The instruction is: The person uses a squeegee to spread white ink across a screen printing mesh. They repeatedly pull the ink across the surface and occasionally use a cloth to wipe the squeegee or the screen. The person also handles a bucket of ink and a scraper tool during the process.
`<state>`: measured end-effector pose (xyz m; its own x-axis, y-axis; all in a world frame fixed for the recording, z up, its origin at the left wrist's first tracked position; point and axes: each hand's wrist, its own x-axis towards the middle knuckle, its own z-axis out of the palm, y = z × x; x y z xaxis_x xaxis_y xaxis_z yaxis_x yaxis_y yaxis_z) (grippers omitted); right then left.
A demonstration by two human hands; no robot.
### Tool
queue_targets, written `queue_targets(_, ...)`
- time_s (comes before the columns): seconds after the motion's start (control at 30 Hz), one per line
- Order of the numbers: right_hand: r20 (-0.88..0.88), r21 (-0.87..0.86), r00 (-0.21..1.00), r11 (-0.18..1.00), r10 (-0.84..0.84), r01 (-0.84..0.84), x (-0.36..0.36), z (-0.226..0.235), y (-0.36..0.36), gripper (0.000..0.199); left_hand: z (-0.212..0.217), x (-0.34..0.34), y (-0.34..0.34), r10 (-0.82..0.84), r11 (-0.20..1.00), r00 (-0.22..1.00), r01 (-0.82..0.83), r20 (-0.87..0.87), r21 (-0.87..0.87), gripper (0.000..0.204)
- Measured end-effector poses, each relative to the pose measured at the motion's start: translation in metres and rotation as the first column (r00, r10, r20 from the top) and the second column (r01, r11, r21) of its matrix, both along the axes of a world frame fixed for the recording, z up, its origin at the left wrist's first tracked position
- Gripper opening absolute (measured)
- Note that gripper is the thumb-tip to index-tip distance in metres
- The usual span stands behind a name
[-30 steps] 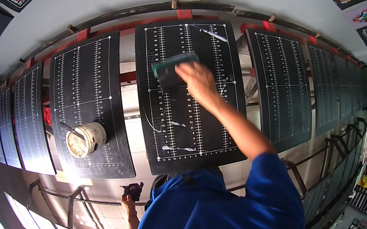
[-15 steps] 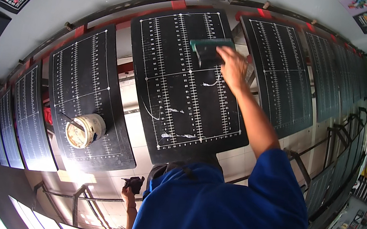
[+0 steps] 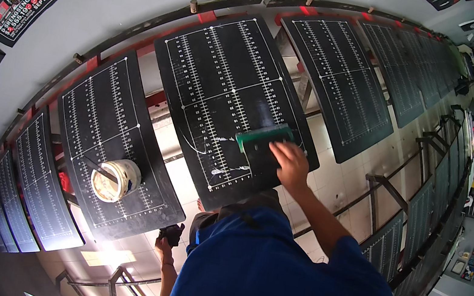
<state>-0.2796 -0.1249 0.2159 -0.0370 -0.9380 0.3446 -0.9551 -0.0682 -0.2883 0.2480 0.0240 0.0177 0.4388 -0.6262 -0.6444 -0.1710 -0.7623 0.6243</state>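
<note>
My right hand (image 3: 292, 168) is closed on the end of a wide squeegee (image 3: 265, 137) with a green edge. It lies across the near half of a black printing board (image 3: 212, 71) marked with white rulers and a centre line. A few white smears (image 3: 220, 171) show on the board beside the squeegee. Down by my left side, my left hand (image 3: 163, 250) grips a small black object (image 3: 172, 234) whose kind I cannot make out. On the neighbouring board (image 3: 154, 166) at left stands a white tub (image 3: 116, 180) of pale paste with a stick in it.
More ruled boards run along to the left and to the right (image 3: 339, 77), with gaps between them. A dark rail (image 3: 228, 1) on red supports passes behind. Metal frames (image 3: 389, 195) stand at the right. Posters (image 3: 26, 3) hang on the wall.
My right hand has drawn the squeegee from the far half of the board toward me. The left hand still holds the black object. The view has shifted slightly.
</note>
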Motion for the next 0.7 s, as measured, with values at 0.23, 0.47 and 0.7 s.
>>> queue_targets(0.23,-0.091,0.007,0.993,0.997,0.082,-0.081,-0.052,-0.002,-0.249,0.06,0.013,-0.001,0.042,0.103,0.994,0.993,-0.104,0.05,0.018,0.021)
queue_targets(0.47,-0.074,0.044,0.99,0.992,0.121,-0.118,-0.072,0.007,-0.306,0.048,0.037,-0.018,0.057,-0.021,0.985,0.968,-0.023,0.251,0.171,0.023)
queue_targets(0.7,-0.089,0.056,0.996,0.998,-0.023,0.028,-0.079,0.005,-0.093,0.062,0.029,-0.023,0.012,-0.079,0.994,0.994,0.074,0.074,0.074,0.03)
